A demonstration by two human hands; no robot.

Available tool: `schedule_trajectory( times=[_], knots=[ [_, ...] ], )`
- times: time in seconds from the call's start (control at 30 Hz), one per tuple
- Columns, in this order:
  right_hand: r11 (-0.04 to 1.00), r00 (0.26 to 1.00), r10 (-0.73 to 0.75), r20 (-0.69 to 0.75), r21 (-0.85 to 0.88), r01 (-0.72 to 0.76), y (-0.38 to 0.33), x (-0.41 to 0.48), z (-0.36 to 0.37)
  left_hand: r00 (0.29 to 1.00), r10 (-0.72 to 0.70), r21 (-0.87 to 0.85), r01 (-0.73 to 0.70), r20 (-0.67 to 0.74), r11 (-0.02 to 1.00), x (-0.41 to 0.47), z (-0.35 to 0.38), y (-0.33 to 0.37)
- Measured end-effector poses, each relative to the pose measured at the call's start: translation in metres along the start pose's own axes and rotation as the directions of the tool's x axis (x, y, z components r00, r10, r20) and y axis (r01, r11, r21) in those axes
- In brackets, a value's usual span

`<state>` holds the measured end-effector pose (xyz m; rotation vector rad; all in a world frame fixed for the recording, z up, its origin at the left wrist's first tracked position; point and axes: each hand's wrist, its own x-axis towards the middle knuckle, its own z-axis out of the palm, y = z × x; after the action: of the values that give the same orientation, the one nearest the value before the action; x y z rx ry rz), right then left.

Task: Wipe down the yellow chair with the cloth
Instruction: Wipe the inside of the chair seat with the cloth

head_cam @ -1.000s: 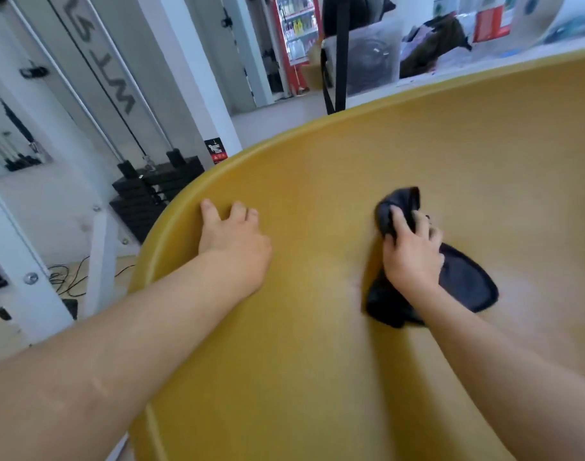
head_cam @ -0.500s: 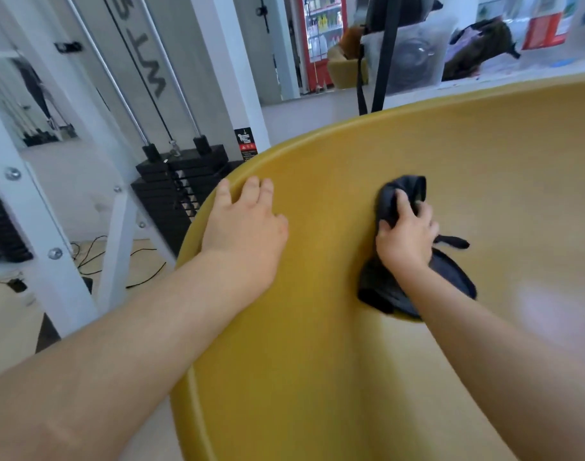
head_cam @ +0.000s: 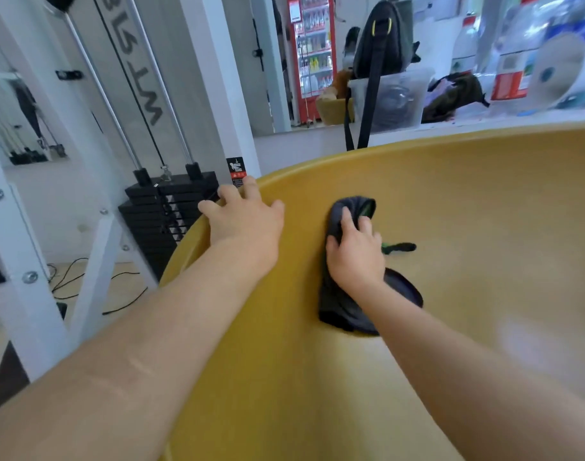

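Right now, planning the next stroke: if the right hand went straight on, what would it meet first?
The right hand, gripping the cloth, faces bare yellow chair wall, then probably its rim; depth is unclear.

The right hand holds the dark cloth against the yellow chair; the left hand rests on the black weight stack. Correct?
No: the head view shows the left hand on the rim of the yellow chair, not on the weight stack. The rest holds.
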<state>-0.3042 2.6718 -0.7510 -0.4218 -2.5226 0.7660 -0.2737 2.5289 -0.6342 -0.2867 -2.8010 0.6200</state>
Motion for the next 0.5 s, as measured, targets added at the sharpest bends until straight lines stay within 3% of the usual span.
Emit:
schedule_trajectory(
  times=[0.03, 0.1, 0.2, 0.3, 0.37, 0.4, 0.5],
  knots=[
    [0.998, 0.998, -0.03, 0.051, 0.055, 0.028, -0.016, -0.016, 0.003, 1.0, -0.007, -0.03, 0.007, 0.003, 1.0, -0.001, -0.001, -0.001],
    [0.957, 0.959, -0.264, 0.106, 0.156, 0.246, -0.041, -0.061, 0.008, 1.0, -0.017, -0.084, 0.018, 0.012, 0.996, -0.005, -0.006, -0.003],
    [0.808, 0.807, -0.561, 0.187, 0.339, 0.483, -0.04, -0.102, -0.002, 0.998, -0.04, -0.084, 0.044, 0.044, 0.995, -0.022, -0.015, -0.007],
    [0.735, 0.751, -0.652, 0.108, 0.334, 0.59, -0.039, -0.099, -0.009, 0.994, -0.052, -0.044, 0.057, 0.099, 0.997, -0.042, -0.021, -0.009],
    [0.761, 0.799, -0.6, -0.023, 0.29, 0.58, -0.052, -0.081, -0.005, 0.99, -0.05, 0.006, 0.049, 0.129, 0.999, -0.049, -0.022, -0.006],
    [0.822, 0.855, -0.515, -0.059, 0.247, 0.513, -0.055, -0.065, -0.004, 0.988, -0.047, 0.024, 0.044, 0.148, 0.999, -0.05, -0.023, -0.005],
    [0.981, 0.986, -0.146, -0.085, 0.12, 0.156, -0.043, -0.01, -0.017, 0.979, -0.045, 0.036, 0.039, 0.2, 0.999, -0.042, -0.028, -0.001]
  ],
)
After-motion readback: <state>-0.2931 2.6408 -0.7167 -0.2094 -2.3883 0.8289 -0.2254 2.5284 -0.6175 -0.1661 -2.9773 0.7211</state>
